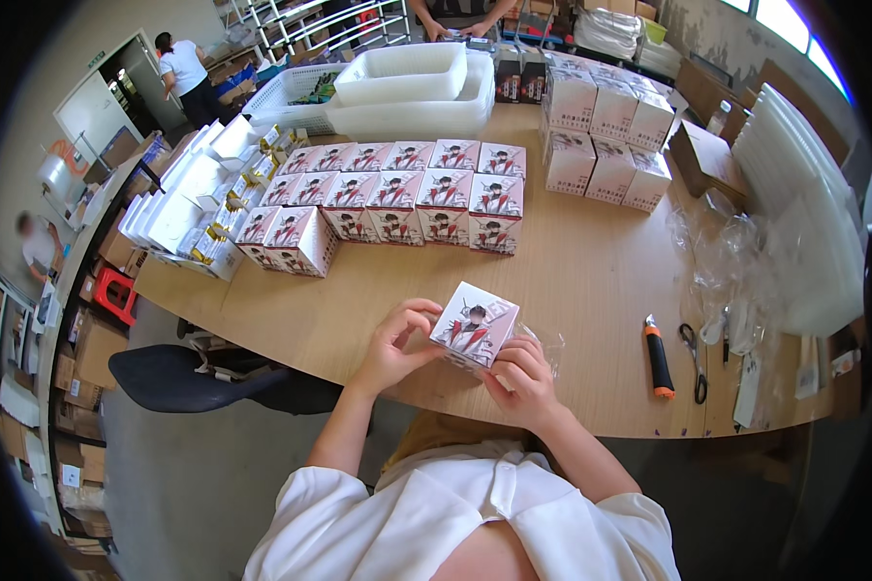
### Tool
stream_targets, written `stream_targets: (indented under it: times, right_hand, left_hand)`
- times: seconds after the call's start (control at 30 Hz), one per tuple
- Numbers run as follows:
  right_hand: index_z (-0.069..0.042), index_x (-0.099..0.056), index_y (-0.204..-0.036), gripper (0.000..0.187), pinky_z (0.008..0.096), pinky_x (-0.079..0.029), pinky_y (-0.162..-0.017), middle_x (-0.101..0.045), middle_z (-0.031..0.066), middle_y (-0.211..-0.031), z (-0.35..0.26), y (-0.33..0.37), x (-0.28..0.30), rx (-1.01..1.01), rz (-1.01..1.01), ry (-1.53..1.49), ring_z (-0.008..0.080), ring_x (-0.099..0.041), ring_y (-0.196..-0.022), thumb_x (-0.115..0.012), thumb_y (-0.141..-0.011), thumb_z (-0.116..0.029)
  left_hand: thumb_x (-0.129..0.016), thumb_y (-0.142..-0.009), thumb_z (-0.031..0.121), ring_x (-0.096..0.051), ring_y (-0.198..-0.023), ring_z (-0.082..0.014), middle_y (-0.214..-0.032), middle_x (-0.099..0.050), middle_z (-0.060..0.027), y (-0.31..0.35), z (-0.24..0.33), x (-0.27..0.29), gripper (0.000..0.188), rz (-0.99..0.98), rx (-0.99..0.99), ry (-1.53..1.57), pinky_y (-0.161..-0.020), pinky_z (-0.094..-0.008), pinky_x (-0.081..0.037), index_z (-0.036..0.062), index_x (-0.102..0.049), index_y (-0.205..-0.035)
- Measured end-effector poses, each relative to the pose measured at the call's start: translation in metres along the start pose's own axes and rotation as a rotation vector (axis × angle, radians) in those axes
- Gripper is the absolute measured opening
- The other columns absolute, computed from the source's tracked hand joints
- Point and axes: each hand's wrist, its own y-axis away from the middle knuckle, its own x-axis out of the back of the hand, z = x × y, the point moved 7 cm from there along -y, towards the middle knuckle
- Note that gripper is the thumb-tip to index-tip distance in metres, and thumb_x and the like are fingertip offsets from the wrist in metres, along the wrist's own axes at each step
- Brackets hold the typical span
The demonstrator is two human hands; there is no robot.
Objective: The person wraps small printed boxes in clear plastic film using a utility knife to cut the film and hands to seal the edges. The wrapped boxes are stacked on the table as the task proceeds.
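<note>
A small white box (475,326) with a printed figure in red and black sits tilted between my two hands, just above the near edge of the wooden table (591,281). My left hand (397,344) grips its left side with fingers curled over the top edge. My right hand (521,378) holds its lower right corner. A bit of clear plastic film (547,341) shows behind the box on the right.
Rows of matching printed boxes (397,194) stand at mid-table, plain white boxes (606,136) at the back right, flat open cartons (189,208) at left. White plastic bins (407,92) sit at the back. An orange-handled knife (659,358), scissors (694,360) and plastic bags (736,261) lie at right. Other people work beyond.
</note>
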Motion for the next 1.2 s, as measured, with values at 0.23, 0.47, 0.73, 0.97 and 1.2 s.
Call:
stream_targets:
  times: [0.23, 0.47, 0.73, 0.97, 1.2]
  right_hand:
    - [-0.003, -0.067, -0.084, 0.017, 0.0343, -0.052, -0.070, -0.060, 0.0057, -0.085, -0.018, 0.001, 0.007, 0.195, -0.026, 0.198, 0.0205, -0.062, -0.082, -0.074, -0.069, -0.003]
    - [-0.002, -0.069, -0.083, 0.017, 0.0348, -0.052, -0.068, -0.058, 0.0065, -0.084, -0.018, 0.001, 0.004, 0.189, -0.132, 0.275, 0.0216, -0.062, -0.081, -0.073, -0.067, -0.004]
    - [-0.002, -0.064, -0.085, 0.015, 0.0346, -0.051, -0.074, -0.057, 0.0060, -0.092, 0.000, 0.013, -0.005, 0.133, -0.283, 0.300, 0.0211, -0.061, -0.090, -0.066, -0.071, -0.008]
    - [-0.003, -0.048, -0.127, 0.080, 0.0449, -0.040, -0.104, -0.050, 0.0173, -0.127, 0.026, 0.006, 0.016, -0.453, -0.165, -0.012, 0.0378, -0.051, -0.120, -0.090, -0.061, -0.022]
    - [-0.001, -0.006, -0.153, 0.129, 0.0432, -0.042, -0.106, -0.030, 0.0241, -0.147, 0.056, 0.002, -0.032, -0.697, -0.276, -0.387, 0.0385, -0.046, -0.129, -0.093, -0.058, -0.012]
  left_hand:
    - [-0.080, -0.072, -0.004, -0.058, -0.084, -0.0108, -0.093, -0.060, -0.0006, 0.002, -0.004, 0.003, 0.033, 0.107, 0.189, -0.077, -0.076, -0.0265, -0.048, 0.0077, -0.061, -0.097]
    - [-0.083, -0.070, 0.001, -0.054, -0.070, -0.0138, -0.078, -0.058, -0.0016, 0.003, 0.008, 0.000, 0.027, 0.066, -0.047, -0.189, -0.063, -0.0273, -0.045, 0.0076, -0.061, -0.084]
    - [-0.089, -0.064, 0.016, -0.056, -0.095, -0.0223, -0.098, -0.058, -0.0053, 0.018, 0.013, -0.012, 0.032, -0.073, -0.149, -0.656, -0.079, -0.0357, -0.046, 0.0067, -0.061, -0.077]
    - [-0.095, -0.055, 0.024, -0.044, -0.129, -0.0261, -0.133, -0.047, -0.0126, 0.000, 0.020, 0.008, 0.117, 0.062, 0.051, -0.316, -0.109, -0.0408, -0.035, 0.0035, -0.028, -0.148]
    - [-0.094, -0.056, 0.017, -0.050, -0.128, -0.0269, -0.138, -0.045, -0.0155, -0.034, 0.019, -0.023, 0.113, -0.027, 0.159, -0.171, -0.107, -0.0371, -0.043, 0.0027, -0.030, -0.148]
